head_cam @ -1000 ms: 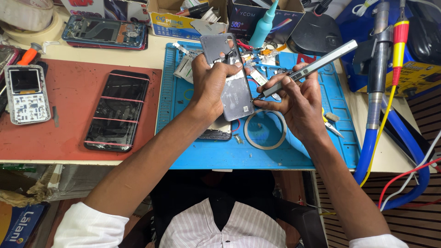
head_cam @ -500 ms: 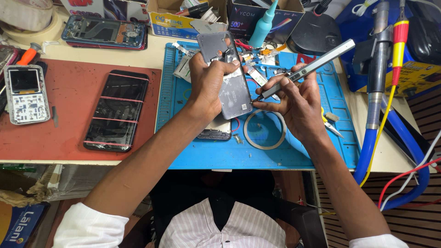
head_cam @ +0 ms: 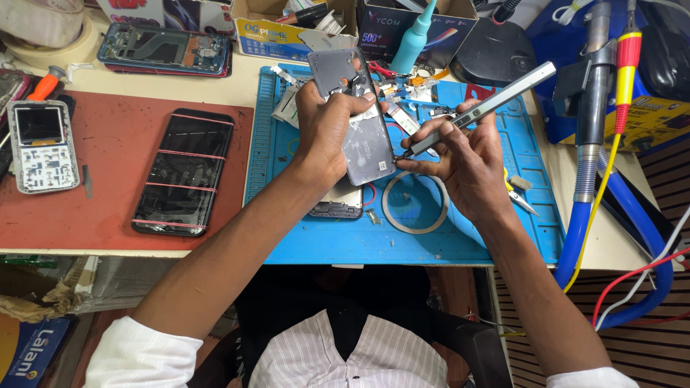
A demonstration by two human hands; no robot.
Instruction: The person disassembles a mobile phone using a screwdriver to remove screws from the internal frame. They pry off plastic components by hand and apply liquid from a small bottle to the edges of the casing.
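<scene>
My left hand [head_cam: 327, 133] grips a grey smartphone [head_cam: 363, 140], back cover facing up, lifted above the blue work mat [head_cam: 460, 230]. My right hand [head_cam: 467, 162] holds a slim silver pen-shaped electric screwdriver [head_cam: 481, 108], its tip touching the phone's lower right edge. A roll of tape [head_cam: 415, 203] lies on the mat just under my right hand. Another phone part [head_cam: 338, 205] lies flat on the mat beneath my left wrist.
On the red mat [head_cam: 108, 208] at left lie a black phone bound with rubber bands [head_cam: 183, 172] and a small keypad phone board [head_cam: 43, 147]. An opened phone [head_cam: 165, 49], boxes and a teal bottle [head_cam: 419, 36] stand at the back. Blue hose [head_cam: 586, 223] and cables at right.
The phone has been tilted a little more upright in my left hand. The screwdriver tip stays at the phone's lower edge. Otherwise hands hold their positions.
</scene>
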